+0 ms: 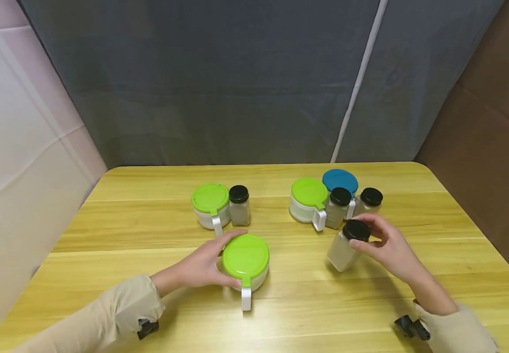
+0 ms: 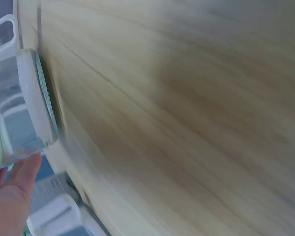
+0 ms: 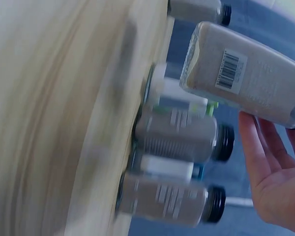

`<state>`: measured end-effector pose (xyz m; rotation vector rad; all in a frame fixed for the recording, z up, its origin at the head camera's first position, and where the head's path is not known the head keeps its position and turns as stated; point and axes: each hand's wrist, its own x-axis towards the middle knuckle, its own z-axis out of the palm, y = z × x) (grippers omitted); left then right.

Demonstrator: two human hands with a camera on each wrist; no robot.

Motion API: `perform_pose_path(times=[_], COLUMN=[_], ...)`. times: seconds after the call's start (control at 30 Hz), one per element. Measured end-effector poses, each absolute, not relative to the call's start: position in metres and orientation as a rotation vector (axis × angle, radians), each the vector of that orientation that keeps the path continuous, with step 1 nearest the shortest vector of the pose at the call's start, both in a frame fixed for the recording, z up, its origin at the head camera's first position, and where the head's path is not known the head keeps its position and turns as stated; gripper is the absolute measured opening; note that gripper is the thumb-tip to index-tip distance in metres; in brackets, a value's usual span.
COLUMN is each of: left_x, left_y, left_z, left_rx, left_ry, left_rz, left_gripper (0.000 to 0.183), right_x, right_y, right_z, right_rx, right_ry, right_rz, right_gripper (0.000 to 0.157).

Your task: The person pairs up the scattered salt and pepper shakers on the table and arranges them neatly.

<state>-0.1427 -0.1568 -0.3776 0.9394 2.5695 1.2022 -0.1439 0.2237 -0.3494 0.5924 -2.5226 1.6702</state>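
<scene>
My left hand (image 1: 200, 262) grips a round seasoning jar (image 1: 246, 256) with a bright green lid, thumb and fingers around its near and far sides. The jar's white handle points toward me. In the left wrist view its clear glass body (image 2: 12, 115) shows close over the wood. My right hand (image 1: 393, 247) pinches the black cap of a square glass spice bottle (image 1: 341, 252). This bottle is tilted, its base toward the left. A barcode label (image 3: 231, 70) shows on it in the right wrist view, where its base is raised off the table.
Behind my left hand stand another green-lidded jar (image 1: 210, 198) and a black-capped bottle (image 1: 239, 206). At the back right are a green-lidded jar (image 1: 309, 192), a blue-lidded jar (image 1: 340, 180) and two black-capped bottles (image 1: 337, 208). A dark curtain (image 1: 214, 98) borders the table's far edge.
</scene>
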Motion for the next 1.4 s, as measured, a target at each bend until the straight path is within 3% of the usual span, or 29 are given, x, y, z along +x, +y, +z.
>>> perform_pose_path(times=[0.73,1.4], left_x=[-0.13,-0.132], left_y=[-0.216,-0.241], left_z=[-0.376,-0.372], left_rx=[0.979,0.998], left_ry=[2.6,2.596], left_rz=[1.2,1.135], left_gripper=[0.098,0.091], right_x=[-0.136,-0.135], right_y=[0.15,0.082], right_z=[-0.365,-0.369], right_rx=[0.616,0.677], right_ry=[-2.493,-2.564], right_rz=[1.756,1.693], right_gripper=[0.043,0.049])
